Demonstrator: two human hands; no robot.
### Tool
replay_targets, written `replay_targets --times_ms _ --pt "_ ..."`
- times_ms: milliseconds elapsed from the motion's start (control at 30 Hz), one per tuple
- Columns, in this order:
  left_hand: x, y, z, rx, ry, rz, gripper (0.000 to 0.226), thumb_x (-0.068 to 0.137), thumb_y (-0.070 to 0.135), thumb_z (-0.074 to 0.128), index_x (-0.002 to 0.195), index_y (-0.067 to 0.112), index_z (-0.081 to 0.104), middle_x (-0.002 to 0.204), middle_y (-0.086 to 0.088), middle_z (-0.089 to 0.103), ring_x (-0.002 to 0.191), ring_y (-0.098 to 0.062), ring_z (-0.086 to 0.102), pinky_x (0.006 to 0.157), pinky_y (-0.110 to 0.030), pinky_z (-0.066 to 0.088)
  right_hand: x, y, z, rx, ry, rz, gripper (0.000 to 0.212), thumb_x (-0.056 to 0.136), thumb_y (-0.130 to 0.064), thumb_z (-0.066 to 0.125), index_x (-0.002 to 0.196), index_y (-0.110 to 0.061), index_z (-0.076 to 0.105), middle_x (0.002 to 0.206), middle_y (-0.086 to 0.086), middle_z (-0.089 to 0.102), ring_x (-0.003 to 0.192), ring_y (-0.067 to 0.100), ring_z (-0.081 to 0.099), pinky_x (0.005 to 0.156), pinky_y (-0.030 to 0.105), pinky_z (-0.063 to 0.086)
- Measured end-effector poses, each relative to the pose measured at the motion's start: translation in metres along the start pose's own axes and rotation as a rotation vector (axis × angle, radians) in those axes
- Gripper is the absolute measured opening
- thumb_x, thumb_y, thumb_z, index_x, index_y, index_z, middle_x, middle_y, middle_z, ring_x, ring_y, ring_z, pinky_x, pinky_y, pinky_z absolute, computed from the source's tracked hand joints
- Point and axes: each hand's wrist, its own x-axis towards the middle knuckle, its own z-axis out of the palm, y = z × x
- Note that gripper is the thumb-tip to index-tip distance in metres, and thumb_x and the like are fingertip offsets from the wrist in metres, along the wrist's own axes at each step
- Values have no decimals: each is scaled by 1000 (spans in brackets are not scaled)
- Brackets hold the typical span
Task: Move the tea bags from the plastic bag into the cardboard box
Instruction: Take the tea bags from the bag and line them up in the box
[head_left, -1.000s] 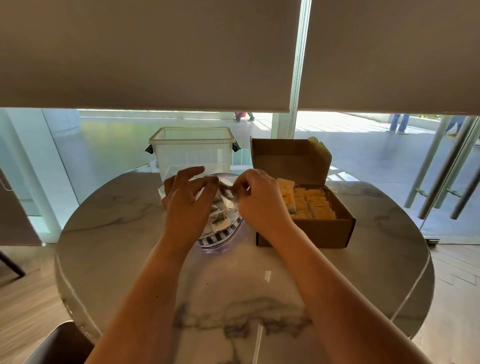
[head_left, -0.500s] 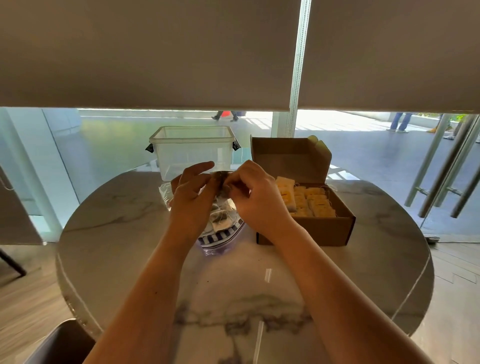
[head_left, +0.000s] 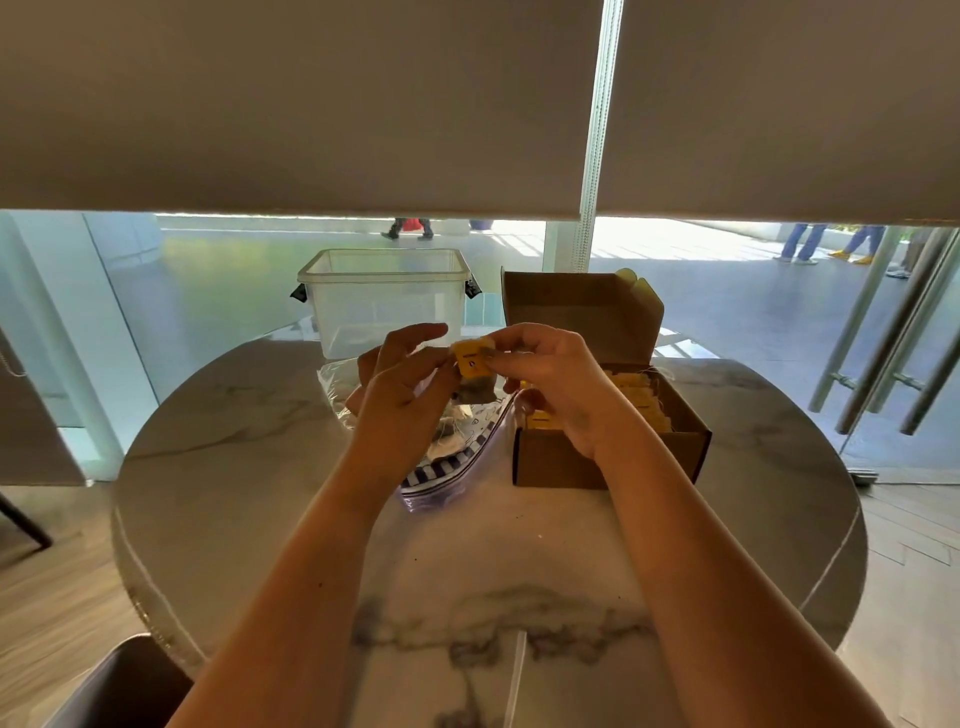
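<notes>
A clear plastic bag with a striped blue zip edge lies on the marble table, with several tea bags showing through it. Above it, my left hand and my right hand pinch one tea bag between their fingertips; its yellow tag faces me and the pouch hangs below. To the right stands the open cardboard box, lid up, filled with rows of yellow-tagged tea bags partly hidden by my right hand.
An empty clear plastic tub stands at the table's far edge behind the bag. The round marble table ends close behind it at a glass wall. A dark chair back is at lower left.
Both hands have risen from the mouth of the plastic bag, lifting out a tea bag; its yellow tag now shows between the fingertips.
</notes>
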Motion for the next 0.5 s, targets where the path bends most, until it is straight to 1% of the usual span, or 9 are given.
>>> replay_targets --times_ms 67,100,133,200,233,267,333,400,500 --pt "-1 2 1 10 -19 9 19 91 15 56 105 12 68 127 2 50 101 22 34 83 6 26 -1 -1 -3 -35 10 -23 7 81 -12 70 87 -14 67 82 0 61 69 10 55 57 19 45" --pt "-2 3 2 23 -25 24 18 90 13 58 105 10 68 125 2 50 97 23 34 83 7 25 -1 -2 -5 -22 37 -42 7 79 -11 71 84 -15 66 80 0 61 68 10 55 55 19 45" --pt "-3 4 2 52 -19 37 18 89 13 59 104 12 69 124 2 52 96 20 33 85 6 22 -1 -2 -9 9 82 -51 9 79 -10 71 82 -17 66 79 0 62 67 10 55 53 19 45" --pt "-3 2 2 104 -10 23 17 89 20 61 103 23 69 123 8 54 107 8 33 91 -4 22 1 -2 -22 76 217 -61 13 81 -10 69 82 -21 62 79 -1 62 61 10 54 50 20 46" --pt "-3 1 1 102 -9 -9 16 89 24 60 102 29 68 122 12 55 111 3 34 91 -9 23 2 0 -29 79 304 -69 14 83 -10 67 82 -23 61 77 -2 61 57 8 53 49 19 46" --pt "-2 0 0 89 -8 -41 16 89 25 60 101 34 67 120 15 55 113 -1 34 90 -11 24 4 1 -38 58 391 -73 14 85 -10 65 83 -23 59 77 -1 60 55 8 51 47 18 46" --pt "-1 0 -2 59 5 -70 16 90 24 58 101 35 66 118 16 55 113 -3 35 91 -14 26 8 8 -55 -24 515 -52 10 89 -8 58 90 -18 60 82 5 62 55 9 54 45 14 47" --pt "0 1 -2 50 17 -68 19 91 20 58 101 33 67 117 13 56 114 -5 37 94 -21 27 11 16 -67 -135 557 13 11 93 -5 52 99 -12 59 84 10 63 54 11 58 42 10 47" --pt "2 -2 -3 25 6 -88 35 86 2 55 96 34 66 115 11 57 117 -11 40 97 -25 29 13 26 -74 -332 484 143 16 96 -3 46 105 -10 56 83 12 64 52 12 60 40 13 46"
